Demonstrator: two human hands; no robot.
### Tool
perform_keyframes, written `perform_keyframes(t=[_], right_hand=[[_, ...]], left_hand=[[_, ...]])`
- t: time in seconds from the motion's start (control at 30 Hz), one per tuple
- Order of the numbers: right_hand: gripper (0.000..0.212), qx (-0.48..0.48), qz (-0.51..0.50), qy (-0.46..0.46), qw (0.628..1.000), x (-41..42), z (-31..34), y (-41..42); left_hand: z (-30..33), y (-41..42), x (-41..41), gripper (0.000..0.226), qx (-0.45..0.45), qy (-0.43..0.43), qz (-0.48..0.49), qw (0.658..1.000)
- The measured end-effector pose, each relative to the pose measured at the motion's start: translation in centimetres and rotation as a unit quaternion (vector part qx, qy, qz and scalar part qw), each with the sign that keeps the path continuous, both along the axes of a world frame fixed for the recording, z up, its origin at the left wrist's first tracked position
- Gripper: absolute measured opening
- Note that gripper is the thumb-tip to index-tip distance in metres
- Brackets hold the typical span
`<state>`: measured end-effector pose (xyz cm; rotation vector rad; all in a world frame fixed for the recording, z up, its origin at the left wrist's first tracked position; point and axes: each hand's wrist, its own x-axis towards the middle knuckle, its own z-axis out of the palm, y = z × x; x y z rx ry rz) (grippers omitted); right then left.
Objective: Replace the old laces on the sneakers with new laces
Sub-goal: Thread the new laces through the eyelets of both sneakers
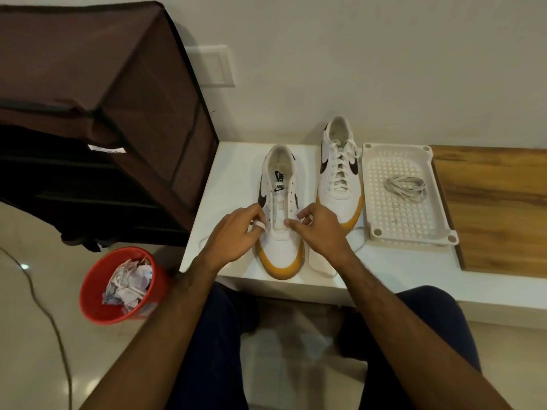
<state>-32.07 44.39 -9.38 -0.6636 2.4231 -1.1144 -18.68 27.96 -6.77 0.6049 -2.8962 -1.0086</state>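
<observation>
Head view: coiled lace (405,187) in white tray (438,208).

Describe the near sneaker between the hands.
The white low-top sneaker with black swoosh and yellow-tan sole stands upright on the white table, toe toward the person. Upper eyelets are empty, tongue exposed. The left hand pinches a white lace at its lower eyelets; the right hand pinches at the opposite side.
</observation>
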Motion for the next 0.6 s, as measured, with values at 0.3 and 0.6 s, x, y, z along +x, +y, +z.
perform_keyframes(t=[0.3,0.6], right_hand=[[0.042,-0.005,-0.009,-0.006,1.000,0.5,0.2,0.2],[0.039,-0.002,-0.011,-0.003,1.000,0.4,0.1,0.2]], left_hand=[[-0.7,0.4,-0.3,0.037,-0.049,-0.050,-0.025,0.997],[-1.6,-0.1,-0.7,0.015,-0.156,0.007,-0.103,0.982]])
